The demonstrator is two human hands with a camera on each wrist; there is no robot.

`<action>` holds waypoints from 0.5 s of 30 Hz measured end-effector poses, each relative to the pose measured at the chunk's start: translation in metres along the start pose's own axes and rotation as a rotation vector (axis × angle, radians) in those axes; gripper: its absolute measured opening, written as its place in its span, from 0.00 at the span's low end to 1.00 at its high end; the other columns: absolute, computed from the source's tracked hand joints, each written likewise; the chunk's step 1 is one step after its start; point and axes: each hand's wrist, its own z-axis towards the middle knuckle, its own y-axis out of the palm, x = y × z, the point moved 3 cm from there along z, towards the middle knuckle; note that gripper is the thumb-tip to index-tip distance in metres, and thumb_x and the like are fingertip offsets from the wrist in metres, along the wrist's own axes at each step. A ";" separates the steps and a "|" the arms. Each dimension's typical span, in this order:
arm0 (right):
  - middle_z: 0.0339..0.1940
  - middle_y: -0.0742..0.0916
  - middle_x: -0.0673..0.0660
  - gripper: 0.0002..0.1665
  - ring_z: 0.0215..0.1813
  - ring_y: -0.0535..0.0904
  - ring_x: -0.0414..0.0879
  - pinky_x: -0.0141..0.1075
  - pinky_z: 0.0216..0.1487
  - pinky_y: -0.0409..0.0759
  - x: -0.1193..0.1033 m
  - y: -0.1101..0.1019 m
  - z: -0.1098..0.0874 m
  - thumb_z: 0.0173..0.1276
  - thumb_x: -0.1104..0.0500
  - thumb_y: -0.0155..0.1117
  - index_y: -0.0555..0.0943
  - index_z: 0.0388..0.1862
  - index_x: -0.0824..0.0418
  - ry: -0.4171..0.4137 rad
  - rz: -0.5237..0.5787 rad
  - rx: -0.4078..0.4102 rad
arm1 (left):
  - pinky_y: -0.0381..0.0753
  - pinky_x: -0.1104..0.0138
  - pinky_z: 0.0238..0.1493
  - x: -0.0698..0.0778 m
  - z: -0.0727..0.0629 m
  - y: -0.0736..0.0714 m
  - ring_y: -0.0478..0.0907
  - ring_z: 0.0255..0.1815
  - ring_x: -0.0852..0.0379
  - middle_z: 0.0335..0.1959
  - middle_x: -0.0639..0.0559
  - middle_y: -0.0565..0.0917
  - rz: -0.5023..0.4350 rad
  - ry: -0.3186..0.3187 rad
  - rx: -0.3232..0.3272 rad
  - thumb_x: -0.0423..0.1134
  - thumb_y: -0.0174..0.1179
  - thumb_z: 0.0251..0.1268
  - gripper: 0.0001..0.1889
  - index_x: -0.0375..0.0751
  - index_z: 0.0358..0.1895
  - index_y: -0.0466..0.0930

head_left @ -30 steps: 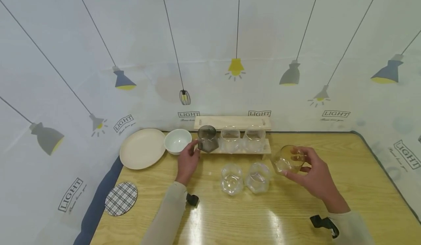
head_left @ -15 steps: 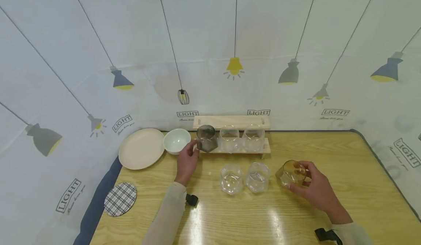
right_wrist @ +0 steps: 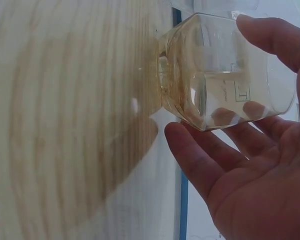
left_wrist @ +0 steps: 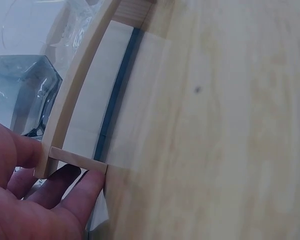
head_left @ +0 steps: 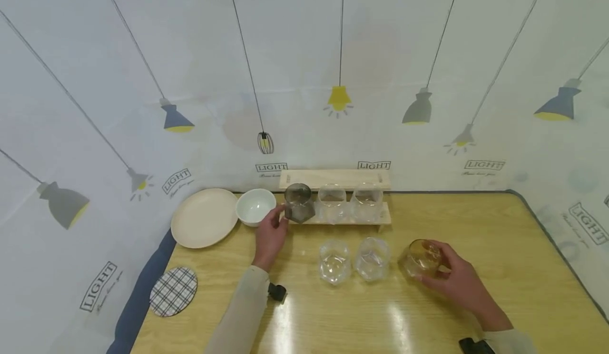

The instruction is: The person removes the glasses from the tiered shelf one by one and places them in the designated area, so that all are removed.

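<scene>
My right hand (head_left: 459, 280) holds an amber faceted glass (head_left: 421, 259) by its side, thumb opposite the fingers. In the right wrist view the base of the amber glass (right_wrist: 190, 75) is right at the wooden tabletop. My left hand (head_left: 271, 238) grips the left end of a small two-step wooden rack (head_left: 335, 178). Seen from the left wrist, its thumb and fingers pinch the shelf end and leg of the rack (left_wrist: 72, 100). On the lower step stand a smoky grey glass (head_left: 298, 203) and two clear glasses, a middle one (head_left: 332, 203) and a right one (head_left: 367, 202).
Two more clear glasses, a left one (head_left: 334, 261) and a right one (head_left: 372, 259), stand on the table (head_left: 342, 322) before the rack. To the left are a white bowl (head_left: 256, 207), a cream plate (head_left: 204, 219) and a checked coaster (head_left: 173, 291). A printed curtain (head_left: 304, 53) closes off the back.
My right hand has brought the amber glass down and toward me, from beside the rack to beside the front clear glasses. The left hand keeps its grip at the rack's end.
</scene>
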 end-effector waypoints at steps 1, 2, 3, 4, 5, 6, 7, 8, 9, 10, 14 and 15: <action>0.76 0.77 0.66 0.49 0.64 0.83 0.68 0.31 0.50 0.89 -0.001 0.000 -0.001 0.66 0.50 0.80 0.65 0.81 0.55 0.003 0.001 -0.007 | 0.86 0.52 0.65 0.000 0.000 -0.001 0.85 0.63 0.45 0.73 0.47 0.80 0.007 -0.002 0.001 0.38 0.61 0.76 0.21 0.50 0.69 0.81; 0.76 0.77 0.67 0.49 0.64 0.83 0.68 0.31 0.50 0.89 -0.001 0.000 -0.001 0.66 0.50 0.80 0.65 0.81 0.55 0.003 -0.002 -0.012 | 0.85 0.52 0.66 0.000 0.000 -0.001 0.85 0.64 0.46 0.74 0.48 0.80 0.014 -0.005 -0.002 0.38 0.61 0.75 0.21 0.51 0.69 0.81; 0.75 0.77 0.67 0.50 0.63 0.83 0.68 0.32 0.50 0.89 -0.001 -0.001 -0.002 0.66 0.49 0.80 0.65 0.81 0.54 0.010 -0.007 -0.012 | 0.85 0.53 0.67 0.001 0.000 -0.001 0.84 0.66 0.46 0.75 0.48 0.79 0.020 -0.005 -0.007 0.38 0.61 0.76 0.21 0.51 0.69 0.81; 0.75 0.77 0.68 0.51 0.63 0.84 0.68 0.35 0.51 0.90 -0.001 -0.001 -0.002 0.65 0.49 0.81 0.64 0.81 0.55 0.014 -0.015 -0.010 | 0.85 0.53 0.66 0.001 0.001 -0.001 0.85 0.64 0.47 0.75 0.48 0.79 0.020 -0.008 -0.014 0.38 0.61 0.76 0.21 0.52 0.70 0.81; 0.74 0.78 0.69 0.52 0.64 0.83 0.68 0.37 0.52 0.90 -0.002 -0.002 -0.003 0.64 0.49 0.81 0.64 0.82 0.56 0.013 -0.029 -0.005 | 0.86 0.53 0.65 0.001 0.001 -0.002 0.85 0.63 0.47 0.74 0.48 0.79 0.018 -0.014 -0.018 0.38 0.61 0.76 0.21 0.52 0.70 0.80; 0.73 0.78 0.69 0.53 0.64 0.83 0.68 0.40 0.53 0.91 -0.003 -0.003 -0.003 0.64 0.49 0.81 0.64 0.82 0.57 0.016 -0.039 -0.003 | 0.86 0.53 0.64 0.001 0.001 -0.002 0.86 0.61 0.47 0.74 0.48 0.80 0.016 -0.017 -0.020 0.38 0.60 0.76 0.22 0.52 0.70 0.80; 0.73 0.78 0.69 0.53 0.65 0.82 0.67 0.43 0.54 0.91 -0.004 -0.005 -0.003 0.64 0.49 0.82 0.64 0.82 0.57 0.021 -0.043 -0.002 | 0.86 0.53 0.64 0.000 0.002 -0.002 0.86 0.61 0.47 0.74 0.48 0.80 0.016 -0.022 -0.021 0.38 0.61 0.76 0.22 0.52 0.70 0.80; 0.72 0.79 0.69 0.54 0.66 0.81 0.65 0.45 0.56 0.91 -0.006 -0.007 -0.003 0.64 0.49 0.82 0.64 0.82 0.58 0.027 -0.050 0.002 | 0.86 0.53 0.64 0.000 0.002 -0.002 0.85 0.63 0.47 0.74 0.48 0.79 0.017 -0.025 -0.022 0.39 0.61 0.76 0.22 0.53 0.70 0.80; 0.73 0.79 0.68 0.53 0.68 0.81 0.61 0.44 0.57 0.90 -0.008 -0.009 -0.003 0.64 0.48 0.81 0.64 0.81 0.59 0.030 -0.058 0.008 | 0.86 0.53 0.65 0.000 0.002 -0.001 0.85 0.63 0.47 0.74 0.49 0.79 0.015 -0.028 -0.022 0.39 0.61 0.76 0.22 0.53 0.70 0.80; 0.73 0.80 0.67 0.52 0.69 0.80 0.55 0.42 0.58 0.90 -0.010 -0.011 -0.002 0.65 0.49 0.81 0.65 0.81 0.60 0.032 -0.062 0.012 | 0.86 0.53 0.65 -0.001 0.002 -0.001 0.85 0.63 0.47 0.74 0.48 0.80 0.016 -0.030 -0.022 0.39 0.61 0.76 0.22 0.53 0.70 0.80; 0.72 0.81 0.63 0.44 0.66 0.73 0.24 0.24 0.58 0.83 -0.017 -0.018 0.002 0.70 0.49 0.77 0.68 0.78 0.59 0.012 -0.066 0.030 | 0.84 0.51 0.67 -0.001 0.000 -0.002 0.83 0.67 0.45 0.75 0.48 0.79 0.014 -0.021 -0.012 0.38 0.61 0.75 0.22 0.52 0.69 0.81; 0.72 0.81 0.63 0.42 0.65 0.71 0.19 0.21 0.57 0.81 -0.020 -0.019 0.003 0.71 0.49 0.75 0.69 0.78 0.58 0.002 -0.067 0.040 | 0.84 0.51 0.67 -0.001 0.000 -0.002 0.83 0.67 0.45 0.75 0.48 0.79 0.013 -0.017 -0.008 0.37 0.61 0.75 0.22 0.51 0.69 0.81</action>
